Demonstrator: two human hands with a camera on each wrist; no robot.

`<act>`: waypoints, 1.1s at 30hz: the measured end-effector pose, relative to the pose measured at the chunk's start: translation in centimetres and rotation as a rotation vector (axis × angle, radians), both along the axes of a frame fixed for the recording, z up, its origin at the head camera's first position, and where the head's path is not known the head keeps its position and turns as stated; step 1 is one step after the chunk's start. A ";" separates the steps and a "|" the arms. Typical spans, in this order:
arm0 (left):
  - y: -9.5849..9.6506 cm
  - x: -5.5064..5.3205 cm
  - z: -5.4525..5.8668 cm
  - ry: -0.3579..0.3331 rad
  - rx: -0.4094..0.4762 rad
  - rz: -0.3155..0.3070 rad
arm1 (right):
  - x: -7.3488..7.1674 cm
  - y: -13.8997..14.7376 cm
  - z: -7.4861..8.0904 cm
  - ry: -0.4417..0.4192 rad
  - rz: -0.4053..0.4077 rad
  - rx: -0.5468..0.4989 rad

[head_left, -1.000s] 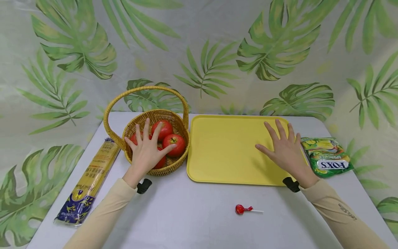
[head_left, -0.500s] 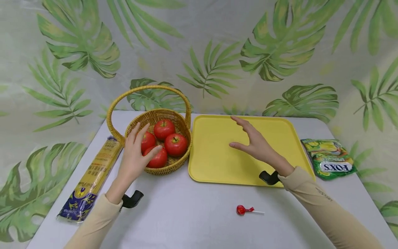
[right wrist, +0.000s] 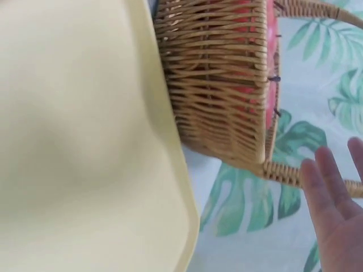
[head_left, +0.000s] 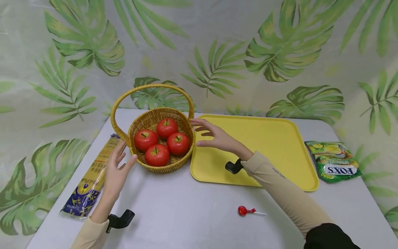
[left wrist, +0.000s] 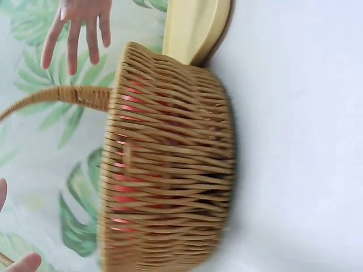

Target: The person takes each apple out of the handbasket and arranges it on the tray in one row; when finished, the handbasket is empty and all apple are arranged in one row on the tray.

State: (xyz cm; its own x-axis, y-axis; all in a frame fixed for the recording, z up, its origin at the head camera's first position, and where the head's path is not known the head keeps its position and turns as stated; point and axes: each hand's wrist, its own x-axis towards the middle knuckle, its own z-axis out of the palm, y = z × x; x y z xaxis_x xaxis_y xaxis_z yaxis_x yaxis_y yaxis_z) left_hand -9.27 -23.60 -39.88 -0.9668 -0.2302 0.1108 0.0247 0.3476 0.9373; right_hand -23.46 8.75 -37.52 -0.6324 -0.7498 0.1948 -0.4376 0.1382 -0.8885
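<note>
Since the earlier frame, the right hand [head_left: 220,136] is reaching in from over the tray to the basket's right side, and the left hand [head_left: 115,173] is drawing back toward the body, down by the basket's near left side.

Nearest, the lollipop [head_left: 242,211] is lying on the white table [head_left: 174,214], its red head to the left and its stick pointing right. The left hand is hanging between the pasta pack [head_left: 91,173] and the basket, its fingers bending loosely, the thumb standing wide of them, holding nothing. The pasta pack is lying aslant at the table's left, its far end reaching in close to the basket. The bag [head_left: 334,162] is lying on the right, just past the tray's edge. The yellow tray [head_left: 248,152] is resting flat beside the basket; whether the two are touching is hard to tell. The right hand is hovering over the tray's left part, its fingers pointing at the basket rim, the thumb wide apart, also gripping nothing; the left wrist view is showing it clear of the wicker.

The basket [head_left: 164,168] is standing upright left of the tray, its handle arching over it, and four apples [head_left: 157,155] are sitting inside. Behind everything, a leaf-print cloth [head_left: 217,20] is hanging.
</note>
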 end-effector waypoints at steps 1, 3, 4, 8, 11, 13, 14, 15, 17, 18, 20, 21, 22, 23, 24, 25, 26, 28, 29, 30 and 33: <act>-0.2 0.1 -0.3 -0.035 0.032 -0.008 | -0.3 -0.6 -0.1 -0.006 0.018 0.006; -0.3 0.1 -1.0 -0.097 0.093 -0.033 | -0.8 -1.8 -0.3 -0.011 0.047 0.020; -0.4 0.0 -1.3 -0.124 0.120 -0.051 | -1.1 -2.4 -0.4 -0.011 0.061 0.029; -0.1 -0.5 -2.5 -0.190 0.213 -0.113 | -2.1 -4.4 -0.6 -0.040 0.117 0.068; 0.0 -0.9 -3.2 -0.220 0.270 -0.142 | -2.8 -5.5 -0.6 -0.071 0.155 0.121; 0.0 -1.2 -3.5 -0.231 0.311 -0.151 | -3.3 -6.0 -0.4 -0.084 0.167 0.184; 0.0 -1.3 -3.6 -0.235 0.324 -0.152 | -3.5 -6.3 -0.3 -0.089 0.174 0.213; 0.1 -1.4 -3.7 -0.237 0.336 -0.153 | -3.7 -6.5 -0.3 -0.094 0.179 0.246; 0.1 -1.6 -3.7 -0.238 0.356 -0.150 | -4.1 -7.0 -0.1 -0.100 0.189 0.306; 0.2 -1.7 -3.7 -0.239 0.359 -0.150 | -4.3 -7.2 -0.1 -0.096 0.197 0.334; 0.2 -1.8 -3.7 -0.237 0.362 -0.153 | -4.5 -7.8 -0.1 -0.095 0.212 0.382; 0.1 -1.9 -3.7 -0.235 0.368 -0.157 | -4.6 -8.1 -0.1 -0.084 0.219 0.409; 0.1 -1.9 -3.7 -0.235 0.376 -0.160 | -4.6 -8.3 -0.1 -0.071 0.223 0.438; 0.1 -2.0 -3.7 -0.238 0.381 -0.162 | -4.6 -8.6 -0.1 -0.055 0.224 0.471; 0.0 -2.0 -3.7 -0.239 0.390 -0.164 | -4.5 -8.9 -0.1 -0.044 0.225 0.501; 0.0 -2.1 -3.7 -0.240 0.399 -0.165 | -4.5 -9.2 -0.1 -0.030 0.225 0.530; 0.0 -2.1 -3.8 -0.241 0.410 -0.166 | -4.3 -9.5 -0.1 -0.007 0.221 0.564; -0.1 -2.2 -3.8 -0.245 0.428 -0.168 | -4.1 -9.9 0.0 0.028 0.210 0.619; -0.1 -2.2 -3.9 -0.246 0.431 -0.170 | -3.9 -10.1 0.0 0.045 0.204 0.644; -0.1 -2.3 -3.9 -0.246 0.432 -0.171 | -3.8 -10.2 0.0 0.061 0.198 0.663; -0.1 -2.4 -4.0 -0.248 0.433 -0.175 | -3.5 -10.4 -0.1 0.115 0.179 0.711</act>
